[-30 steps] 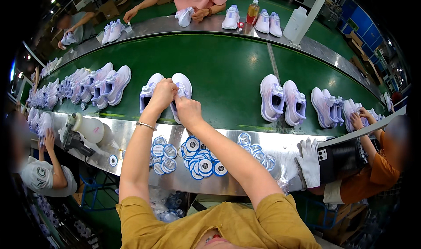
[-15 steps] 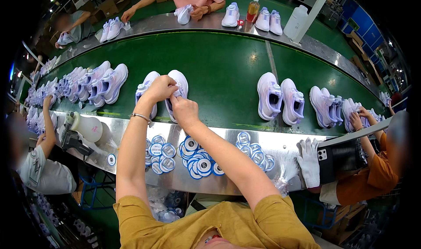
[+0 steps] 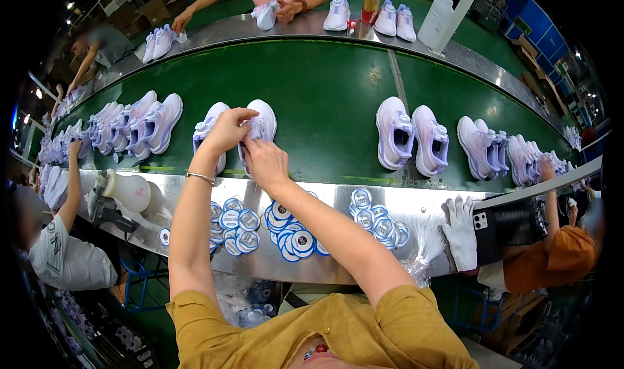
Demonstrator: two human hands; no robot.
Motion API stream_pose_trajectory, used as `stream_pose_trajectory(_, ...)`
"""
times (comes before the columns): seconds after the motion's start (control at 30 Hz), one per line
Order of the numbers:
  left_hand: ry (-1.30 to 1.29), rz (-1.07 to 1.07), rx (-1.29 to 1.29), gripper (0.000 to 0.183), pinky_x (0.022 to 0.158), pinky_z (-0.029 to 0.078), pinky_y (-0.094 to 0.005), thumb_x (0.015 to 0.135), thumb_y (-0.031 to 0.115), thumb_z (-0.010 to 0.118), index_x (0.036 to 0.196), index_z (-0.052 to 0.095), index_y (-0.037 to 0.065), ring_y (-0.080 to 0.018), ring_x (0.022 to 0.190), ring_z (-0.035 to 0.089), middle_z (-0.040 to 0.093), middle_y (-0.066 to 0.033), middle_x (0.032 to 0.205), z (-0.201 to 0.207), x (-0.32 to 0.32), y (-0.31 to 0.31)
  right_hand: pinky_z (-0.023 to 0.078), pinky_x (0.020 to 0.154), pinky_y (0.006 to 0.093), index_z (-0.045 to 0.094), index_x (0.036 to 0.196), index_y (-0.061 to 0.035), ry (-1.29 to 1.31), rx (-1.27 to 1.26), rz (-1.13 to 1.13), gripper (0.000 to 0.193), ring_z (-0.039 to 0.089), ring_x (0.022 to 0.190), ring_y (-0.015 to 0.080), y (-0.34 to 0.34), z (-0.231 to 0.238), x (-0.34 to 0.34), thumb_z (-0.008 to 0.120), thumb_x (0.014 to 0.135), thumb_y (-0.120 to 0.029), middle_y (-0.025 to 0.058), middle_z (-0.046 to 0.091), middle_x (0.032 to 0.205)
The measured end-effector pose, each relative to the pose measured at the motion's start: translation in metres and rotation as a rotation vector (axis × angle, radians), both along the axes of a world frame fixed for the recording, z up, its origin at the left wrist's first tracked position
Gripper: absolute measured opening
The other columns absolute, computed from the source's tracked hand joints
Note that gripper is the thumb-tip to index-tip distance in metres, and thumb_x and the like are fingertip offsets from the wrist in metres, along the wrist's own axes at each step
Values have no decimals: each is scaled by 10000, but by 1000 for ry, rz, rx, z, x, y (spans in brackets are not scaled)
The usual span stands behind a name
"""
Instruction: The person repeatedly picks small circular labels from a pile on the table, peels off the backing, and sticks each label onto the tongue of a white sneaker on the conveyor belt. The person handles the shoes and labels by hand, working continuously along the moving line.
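Both hands are on a white and lilac sneaker (image 3: 264,114) standing toe-away on the green conveyor belt (image 3: 325,76). My left hand (image 3: 227,130) reaches over from the left, its fingers pinched at the sneaker's tongue. Closed fingers of my right hand (image 3: 265,162) press at the collar opening, close below the left fingertips. Whatever small part lies between the fingertips is hidden. The matching sneaker (image 3: 213,117) stands just left, partly behind my left hand and wrist. Below my forearms, round blue-and-white tags (image 3: 300,242) lie in piles on the metal ledge (image 3: 325,197).
Another sneaker pair (image 3: 394,135) stands right on the belt; more line both sides. A spray gun with a white cup (image 3: 127,190) lies left on the ledge. Clear plastic fasteners (image 3: 426,239), a white glove (image 3: 461,232) and a phone (image 3: 481,229) lie right. Co-workers handle shoes around the belt.
My hands stay at the same sneaker, with small finger shifts; my right fingers sit slightly further left. The co-worker at right has raised an arm toward the shoes there. The view has shifted slightly.
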State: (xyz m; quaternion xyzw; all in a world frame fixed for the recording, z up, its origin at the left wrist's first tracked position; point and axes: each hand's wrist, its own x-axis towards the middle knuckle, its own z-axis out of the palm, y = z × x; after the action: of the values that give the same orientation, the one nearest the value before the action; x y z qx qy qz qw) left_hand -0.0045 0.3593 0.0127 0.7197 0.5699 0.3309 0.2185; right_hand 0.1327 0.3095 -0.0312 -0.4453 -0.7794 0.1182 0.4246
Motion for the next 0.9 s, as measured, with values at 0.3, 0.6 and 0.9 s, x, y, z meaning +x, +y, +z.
stream_pose_trajectory(0.3, 234, -90, 63, 220, 581, 463, -370, 755, 132, 686, 906, 694, -27, -260, 623, 612, 652, -149, 775, 8, -15, -1, 513, 573, 382, 643, 1018, -96, 32, 30, 16, 211, 604, 706, 267, -5, 4, -4, 575, 822, -135, 67, 631, 767)
stream_pose_trajectory(0.6, 428, 185, -126, 275, 692, 507, -389, 724, 124, 676, 944, 684, -41, -329, 723, 634, 661, -189, 803, 17, -4, -1, 517, 590, 388, 624, 1106, -110, -5, -23, 33, 289, 598, 754, 271, -2, -4, -14, 571, 823, -136, 61, 634, 811)
stream_pose_trajectory(0.9, 255, 222, -106, 338, 695, 504, -419, 776, 255, 691, 911, 679, -54, -350, 721, 639, 653, -189, 750, 14, -14, -1, 522, 595, 381, 614, 1128, -109, -3, -36, 38, 324, 594, 754, 272, 0, -4, -21, 576, 806, -118, 62, 625, 824)
